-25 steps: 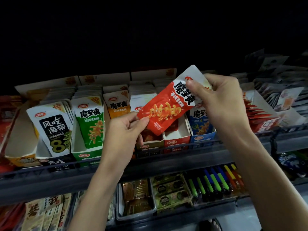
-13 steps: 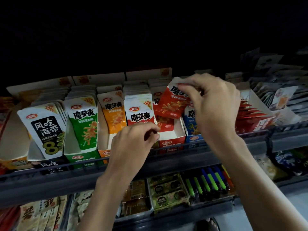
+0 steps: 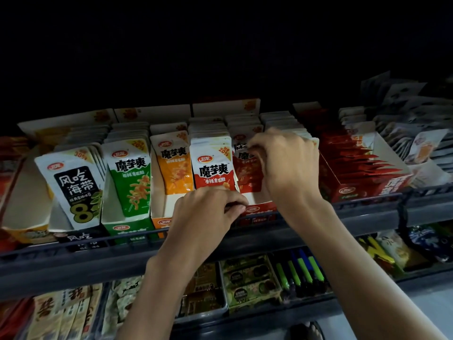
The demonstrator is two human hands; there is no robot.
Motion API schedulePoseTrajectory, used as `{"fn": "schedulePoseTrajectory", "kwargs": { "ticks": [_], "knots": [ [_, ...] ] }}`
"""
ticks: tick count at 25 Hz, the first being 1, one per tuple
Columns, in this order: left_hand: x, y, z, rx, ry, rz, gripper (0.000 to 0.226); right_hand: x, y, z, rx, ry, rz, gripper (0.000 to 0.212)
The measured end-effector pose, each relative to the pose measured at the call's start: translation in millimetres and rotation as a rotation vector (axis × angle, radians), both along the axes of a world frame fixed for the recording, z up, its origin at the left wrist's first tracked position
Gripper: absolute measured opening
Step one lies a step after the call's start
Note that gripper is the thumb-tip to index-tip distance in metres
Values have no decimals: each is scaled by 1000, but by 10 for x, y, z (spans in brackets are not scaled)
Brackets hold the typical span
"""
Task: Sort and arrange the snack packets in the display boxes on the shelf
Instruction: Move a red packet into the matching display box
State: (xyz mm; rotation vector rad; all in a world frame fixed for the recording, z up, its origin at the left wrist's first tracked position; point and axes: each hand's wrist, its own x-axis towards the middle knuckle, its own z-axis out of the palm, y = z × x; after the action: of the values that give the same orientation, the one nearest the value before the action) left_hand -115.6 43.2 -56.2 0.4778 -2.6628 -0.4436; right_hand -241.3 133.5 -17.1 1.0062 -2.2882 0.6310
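A: Now that your right hand (image 3: 286, 165) has carried the glossy red foil snack packet (image 3: 246, 168) down from the air in front of the shelf, the packet stands in the red cardboard display box (image 3: 259, 210). It is upright behind the low front wall, just beside the white-and-red packet (image 3: 212, 168) that fronts the neighbouring row.

B: And you haven't let it go. Your fingertips (image 3: 255, 146) are bent onto its top edge in a pinch. Motion blur smears them, so how tightly you grip is hard to read.

A: Your left hand (image 3: 210, 209) has changed jobs as well. A second ago it pinched the packet's lower corner. Now it sits low at the front of the boxes, fingers curled in toward the palm. Whether it holds a box lip or nothing at all, I cannot tell.

B: For the task, that reads as one packet sorted by colour into its matching box. What is left for you, I judge, is to seat it flat against the packets behind and release.

A: Mind the neighbours as you draw back. The white-and-red packet leans close, and a brushing wrist could tip it forward over the dark metal shelf rail (image 3: 367, 214).
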Motion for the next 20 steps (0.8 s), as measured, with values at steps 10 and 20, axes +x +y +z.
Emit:
{"fn": "schedulePoseTrajectory", "kwargs": {
  "ticks": [10,20],
  "knots": [
    [16,-14,-4,42,9,-8,19,78,-111,37,218,-59,-229,30],
    [8,-29,-16,10,6,-20,22,50,-163,-139,-59,-213,37,49]
  ]
}}
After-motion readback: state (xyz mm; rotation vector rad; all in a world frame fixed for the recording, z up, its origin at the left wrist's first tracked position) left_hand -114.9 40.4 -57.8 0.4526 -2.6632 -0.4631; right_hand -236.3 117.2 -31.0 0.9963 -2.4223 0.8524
